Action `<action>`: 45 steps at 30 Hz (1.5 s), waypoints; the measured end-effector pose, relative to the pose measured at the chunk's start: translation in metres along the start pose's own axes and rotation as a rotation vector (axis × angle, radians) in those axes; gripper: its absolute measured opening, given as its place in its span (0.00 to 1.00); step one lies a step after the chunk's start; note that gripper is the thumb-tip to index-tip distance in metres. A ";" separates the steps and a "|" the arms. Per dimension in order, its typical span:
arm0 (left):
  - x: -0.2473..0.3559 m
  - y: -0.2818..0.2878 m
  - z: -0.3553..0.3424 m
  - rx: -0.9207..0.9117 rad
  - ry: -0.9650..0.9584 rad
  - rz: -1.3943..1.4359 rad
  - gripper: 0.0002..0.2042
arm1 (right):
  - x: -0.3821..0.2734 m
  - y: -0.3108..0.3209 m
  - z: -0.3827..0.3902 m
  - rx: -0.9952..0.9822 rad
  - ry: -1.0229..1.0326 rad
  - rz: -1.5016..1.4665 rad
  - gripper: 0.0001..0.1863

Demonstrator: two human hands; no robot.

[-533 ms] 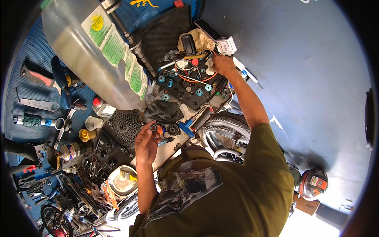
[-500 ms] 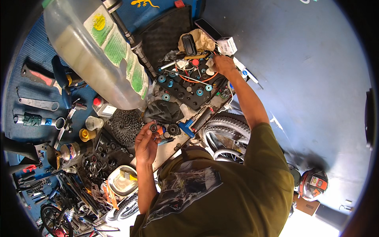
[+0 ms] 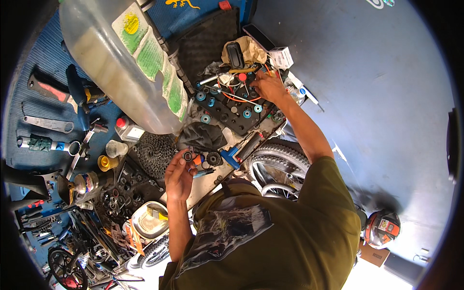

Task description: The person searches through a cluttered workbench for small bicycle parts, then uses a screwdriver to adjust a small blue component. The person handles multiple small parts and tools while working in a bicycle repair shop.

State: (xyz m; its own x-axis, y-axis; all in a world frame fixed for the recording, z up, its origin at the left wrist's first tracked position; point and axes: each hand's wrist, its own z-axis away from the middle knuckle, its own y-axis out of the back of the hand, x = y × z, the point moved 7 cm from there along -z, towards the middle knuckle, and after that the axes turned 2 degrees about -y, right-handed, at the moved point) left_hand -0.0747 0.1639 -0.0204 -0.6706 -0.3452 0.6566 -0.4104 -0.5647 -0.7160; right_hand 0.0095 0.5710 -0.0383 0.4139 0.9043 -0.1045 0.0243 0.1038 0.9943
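Note:
My left hand [image 3: 179,176] pinches a small dark metal ring [image 3: 188,156], held up beside a black toothed ring [image 3: 213,158] on the bench and below a dark cloth [image 3: 200,136]. My right hand [image 3: 268,87] reaches over a black tray of parts [image 3: 239,123] at the back, fingers bent and apart among orange cable, red-capped and silver pieces; whether its fingertips touch any is unclear. Blue bearing pieces [image 3: 247,113] sit in the tray. A blue-handled tool [image 3: 229,155] lies near the bench edge, and a cassette [image 3: 154,154] is left of my left hand.
A big translucent jug [image 3: 111,67] fills the upper left, before hanging tools [image 3: 50,124]. A metal pan [image 3: 147,220] and clustered small parts [image 3: 118,198] sit lower left. Bicycle wheels [image 3: 273,162] stand under my right arm, beside a blue-grey wall [image 3: 386,106] with a helmet [image 3: 382,227] low down.
My right hand has moved slightly down and left in the tray area, its fingers now more spread. The view has shifted a little. My left hand still holds the ring.

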 end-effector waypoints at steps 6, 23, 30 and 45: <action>-0.009 -0.001 -0.004 0.001 0.031 -0.004 0.16 | 0.002 -0.001 0.004 -0.054 -0.047 0.010 0.18; -0.002 0.000 -0.002 0.033 0.011 -0.013 0.17 | 0.006 -0.003 -0.007 -0.093 0.050 -0.305 0.12; -0.003 0.000 -0.005 0.025 0.017 -0.030 0.16 | -0.002 -0.005 0.000 -0.189 -0.090 -0.305 0.20; 0.001 0.008 0.001 0.046 -0.009 -0.007 0.17 | 0.012 0.015 0.001 0.012 -0.160 -0.483 0.28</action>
State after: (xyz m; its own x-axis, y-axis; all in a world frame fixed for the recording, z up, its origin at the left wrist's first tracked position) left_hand -0.0780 0.1580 -0.0248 -0.6618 -0.3480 0.6640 -0.3862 -0.6009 -0.6998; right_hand 0.0158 0.5832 -0.0250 0.4865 0.6796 -0.5491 0.2577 0.4889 0.8334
